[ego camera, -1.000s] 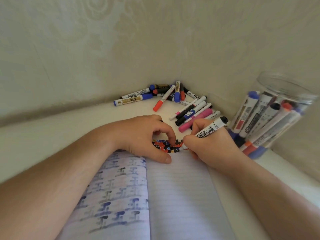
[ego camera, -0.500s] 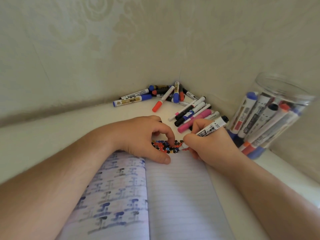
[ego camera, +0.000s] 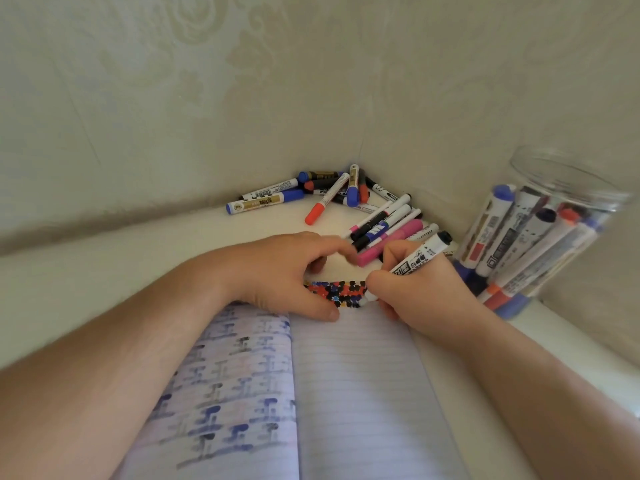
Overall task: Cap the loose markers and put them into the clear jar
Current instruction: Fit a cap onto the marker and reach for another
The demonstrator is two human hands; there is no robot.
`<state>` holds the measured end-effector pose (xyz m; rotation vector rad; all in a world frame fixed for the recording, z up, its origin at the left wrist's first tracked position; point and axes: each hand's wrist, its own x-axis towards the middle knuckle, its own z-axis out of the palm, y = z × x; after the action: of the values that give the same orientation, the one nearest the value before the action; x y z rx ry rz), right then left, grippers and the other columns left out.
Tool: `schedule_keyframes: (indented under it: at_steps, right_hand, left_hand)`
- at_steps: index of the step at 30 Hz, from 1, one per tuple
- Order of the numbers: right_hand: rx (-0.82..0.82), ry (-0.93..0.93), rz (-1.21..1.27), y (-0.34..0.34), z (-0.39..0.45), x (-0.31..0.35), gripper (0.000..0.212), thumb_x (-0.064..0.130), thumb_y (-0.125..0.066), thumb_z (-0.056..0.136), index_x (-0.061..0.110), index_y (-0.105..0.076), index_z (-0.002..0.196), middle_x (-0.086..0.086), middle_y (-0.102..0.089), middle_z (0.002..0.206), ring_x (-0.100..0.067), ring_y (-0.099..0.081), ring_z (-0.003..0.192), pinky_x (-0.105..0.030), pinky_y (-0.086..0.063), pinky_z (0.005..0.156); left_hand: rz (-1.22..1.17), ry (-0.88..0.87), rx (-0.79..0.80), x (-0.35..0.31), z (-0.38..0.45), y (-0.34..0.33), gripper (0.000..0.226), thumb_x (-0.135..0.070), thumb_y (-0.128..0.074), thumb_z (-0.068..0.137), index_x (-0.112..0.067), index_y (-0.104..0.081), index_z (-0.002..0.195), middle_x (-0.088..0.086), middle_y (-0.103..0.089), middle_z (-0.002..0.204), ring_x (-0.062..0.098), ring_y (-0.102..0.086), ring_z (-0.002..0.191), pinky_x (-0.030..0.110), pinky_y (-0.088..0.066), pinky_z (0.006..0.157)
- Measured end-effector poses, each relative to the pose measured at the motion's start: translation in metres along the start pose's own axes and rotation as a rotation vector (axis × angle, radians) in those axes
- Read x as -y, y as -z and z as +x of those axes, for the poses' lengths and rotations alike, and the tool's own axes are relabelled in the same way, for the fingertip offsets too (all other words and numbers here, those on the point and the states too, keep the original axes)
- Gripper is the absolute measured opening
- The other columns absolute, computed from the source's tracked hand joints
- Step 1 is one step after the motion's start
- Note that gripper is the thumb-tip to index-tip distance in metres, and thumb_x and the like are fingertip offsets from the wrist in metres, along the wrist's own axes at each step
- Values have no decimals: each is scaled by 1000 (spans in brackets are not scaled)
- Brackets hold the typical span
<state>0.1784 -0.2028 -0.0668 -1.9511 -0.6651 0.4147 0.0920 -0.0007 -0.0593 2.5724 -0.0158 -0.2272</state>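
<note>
The white marker sits just right of the frame's centre, and we see only its barrel and black rear end; its tip is buried behind the fingers of the right hand, so we cannot make out whether it touches the page. That hand grips the marker in a writing hold, fingers curled round it. Just left of it, the left hand rests on the open notebook, fingers bent with the thumb flat on the paper; we cannot tell whether anything lies under its palm. Between the two hands we see a patch of red, black and blue dots, partly covered by both. Beyond the hands, a pile of loose markers fills the corner at upper centre, several overlapping. At the right edge stands the clear jar, blurred at the rim, with markers leaning inside it.
</note>
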Motion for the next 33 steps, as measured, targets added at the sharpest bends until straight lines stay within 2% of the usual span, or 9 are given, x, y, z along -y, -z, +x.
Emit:
schedule_keyframes:
  at_steps: [3, 6, 8, 12, 15, 19, 24, 30, 33]
  right_hand:
    - [-6, 3, 95, 3, 4, -1, 31, 8, -72, 86, 16, -53, 64, -8, -63, 60, -14, -49, 49, -26, -42, 47]
    - [-21, 55, 389, 7, 7, 0, 22, 8, -75, 87, 14, -56, 76, -35, -61, 80, -16, -36, 47, -26, -30, 44]
    - [5, 97, 570, 10, 7, 0, 22, 5, -74, 90, 14, -58, 79, -27, -62, 71, -19, -33, 51, -25, -27, 45]
    - [75, 166, 618, 7, 4, 4, 16, 18, -76, 87, 25, -69, 75, -42, -66, 93, -31, -46, 70, -35, -35, 60]
    - [52, 141, 628, 8, 6, 1, 30, 9, -64, 100, 22, -70, 74, -47, -62, 100, -22, -57, 65, -30, -45, 59]
    - [90, 105, 688, 8, 8, -2, 20, 16, -56, 88, 20, -74, 79, -42, -63, 94, -24, -60, 66, -33, -47, 59]
    - [137, 47, 709, 8, 10, -4, 34, 27, -55, 83, 8, -76, 103, -28, -70, 93, -27, -62, 69, -31, -51, 59]
    - [229, 17, 859, 12, 10, -4, 64, 55, -40, 95, 7, -77, 115, -25, -74, 107, -30, -62, 78, -33, -51, 64]
    - [93, 31, 762, 8, 12, -6, 58, 45, -33, 110, 7, -77, 115, -23, -66, 83, -34, -54, 75, -34, -40, 61]
  left_hand:
    - [-198, 66, -98, 6, 1, 1, 43, -22, -63, 99, -46, -38, 125, -16, -69, 106, 7, -63, 93, 41, -54, 94]
    - [-236, 71, -174, 9, 0, 4, 25, -18, -54, 106, -34, -40, 120, -29, -72, 112, -5, -60, 113, 30, -46, 104]
    - [-266, 40, -230, 9, 0, 5, 21, -16, -57, 105, -31, -46, 115, -31, -72, 111, -12, -59, 115, 26, -44, 105]
    - [-339, -10, -330, 9, 2, 4, 18, -15, -67, 99, -29, -61, 109, -22, -75, 108, -6, -67, 107, 33, -53, 103]
    - [-353, -47, -336, 9, 3, 3, 19, -15, -69, 97, -30, -64, 108, -17, -76, 106, 1, -70, 105, 40, -55, 102]
    - [-359, -63, -328, 10, 3, 1, 21, -16, -72, 96, -33, -65, 107, -15, -77, 105, 10, -72, 105, 47, -55, 100]
    - [-370, -97, -315, 10, 4, 1, 21, -17, -72, 96, -33, -67, 109, -14, -77, 106, 9, -72, 104, 45, -56, 100]
    - [-406, -137, -450, 16, 6, 1, 28, -28, -65, 101, -52, -71, 112, -3, -66, 79, 15, -61, 75, 45, -54, 80]
    - [-450, -96, -491, 20, 9, 0, 31, -27, -54, 107, -50, -70, 120, -5, -66, 76, 11, -60, 75, 43, -53, 81]
